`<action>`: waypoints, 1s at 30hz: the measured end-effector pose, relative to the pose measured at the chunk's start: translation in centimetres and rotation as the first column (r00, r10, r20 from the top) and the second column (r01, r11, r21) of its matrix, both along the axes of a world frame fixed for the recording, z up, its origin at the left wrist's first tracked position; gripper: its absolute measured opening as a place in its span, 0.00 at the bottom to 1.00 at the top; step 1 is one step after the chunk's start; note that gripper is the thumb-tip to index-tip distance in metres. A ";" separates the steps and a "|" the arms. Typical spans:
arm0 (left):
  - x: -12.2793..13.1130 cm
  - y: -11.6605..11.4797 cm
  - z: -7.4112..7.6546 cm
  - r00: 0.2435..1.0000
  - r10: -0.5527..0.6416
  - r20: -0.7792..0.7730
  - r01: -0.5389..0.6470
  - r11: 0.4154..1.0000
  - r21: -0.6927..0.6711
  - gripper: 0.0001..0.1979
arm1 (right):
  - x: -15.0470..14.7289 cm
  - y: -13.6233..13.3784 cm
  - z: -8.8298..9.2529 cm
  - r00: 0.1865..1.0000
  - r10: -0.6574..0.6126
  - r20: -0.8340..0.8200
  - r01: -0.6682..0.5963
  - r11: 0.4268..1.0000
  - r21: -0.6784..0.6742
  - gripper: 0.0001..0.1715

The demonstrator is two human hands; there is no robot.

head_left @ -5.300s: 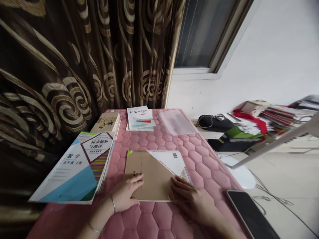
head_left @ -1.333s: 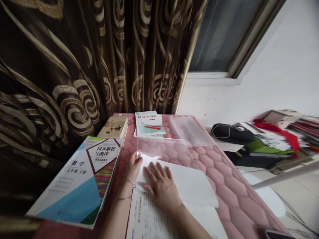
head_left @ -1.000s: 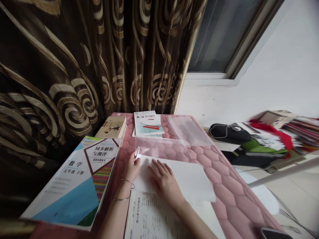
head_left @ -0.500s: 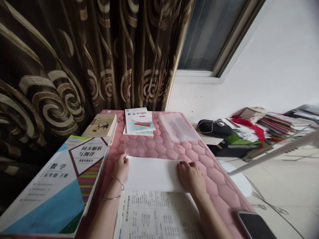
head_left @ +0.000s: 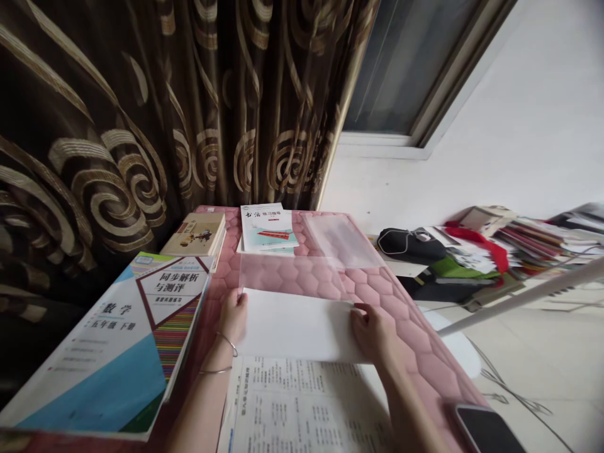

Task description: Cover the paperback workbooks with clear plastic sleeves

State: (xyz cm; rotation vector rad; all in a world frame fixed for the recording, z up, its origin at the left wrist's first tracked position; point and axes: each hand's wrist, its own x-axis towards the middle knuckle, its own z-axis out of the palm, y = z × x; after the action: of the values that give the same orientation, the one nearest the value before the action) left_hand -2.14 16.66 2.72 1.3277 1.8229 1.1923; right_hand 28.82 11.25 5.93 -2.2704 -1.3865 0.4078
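Observation:
An open book [head_left: 306, 402] with printed text lies in front of me, and its blank white cover flap or page [head_left: 297, 324] spreads away from me. My left hand [head_left: 234, 314], with two thin bangles at the wrist, pinches the white flap at its far left corner. At the far right corner my right hand [head_left: 375, 332] has its fingers curled around the edge of the same flap. A clear plastic book cover [head_left: 290, 270] extends beyond the flap; whether the flap sits inside it I cannot tell.
A large math workbook [head_left: 108, 352] lies at left, with a beige book [head_left: 195, 233] behind it. A calligraphy booklet [head_left: 268, 229] and a translucent plastic cover [head_left: 342, 239] lie at the back of the pink padded table [head_left: 419, 358]. A phone [head_left: 486, 428] rests at the right edge.
My right hand has shifted slightly right along the flap, its fingers now curled at the corner. The clear cover beyond the flap shows wider and flatter. The view has shifted a little.

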 end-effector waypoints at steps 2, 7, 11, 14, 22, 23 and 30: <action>-0.1 -0.1 0.2 0.999 -0.010 -0.040 0.010 1.000 -0.007 0.09 | 0.1 0.1 -0.2 0.999 0.015 -0.051 -0.014 1.000 0.026 0.22; 0.0 -0.1 0.9 0.986 -0.049 -0.162 0.033 0.994 -0.100 0.17 | 0.1 0.4 -0.5 0.987 0.020 -0.160 -0.013 0.999 0.045 0.22; 0.2 -0.1 0.8 0.984 -0.017 -0.175 -0.002 0.994 -0.109 0.13 | 0.1 0.7 -0.8 0.981 0.012 -0.194 0.001 0.998 0.067 0.23; 0.3 -0.2 0.7 0.981 -0.017 -0.194 -0.009 0.992 -0.130 0.12 | 0.1 0.9 -1.2 0.980 0.027 -0.196 -0.012 0.997 0.074 0.24; 0.3 -0.6 1.7 0.952 -0.038 -0.305 -0.013 0.987 -0.163 0.15 | 0.4 1.3 -0.9 0.996 -0.035 -0.087 0.038 0.998 0.041 0.21; 0.3 -0.5 1.8 0.952 -0.040 -0.305 -0.013 0.986 -0.169 0.16 | 0.6 1.4 -0.9 0.997 -0.030 -0.070 0.031 0.999 0.020 0.20; 0.3 -0.2 1.4 0.948 -0.044 -0.315 -0.026 0.976 -0.215 0.14 | 1.0 2.1 -0.4 0.999 -0.024 0.024 0.026 0.997 -0.072 0.19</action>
State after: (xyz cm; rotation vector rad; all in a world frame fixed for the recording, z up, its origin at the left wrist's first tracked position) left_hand -1.84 16.49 4.10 1.4622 2.1004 0.7772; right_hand 29.83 13.32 5.52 -2.3554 -1.3745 0.4314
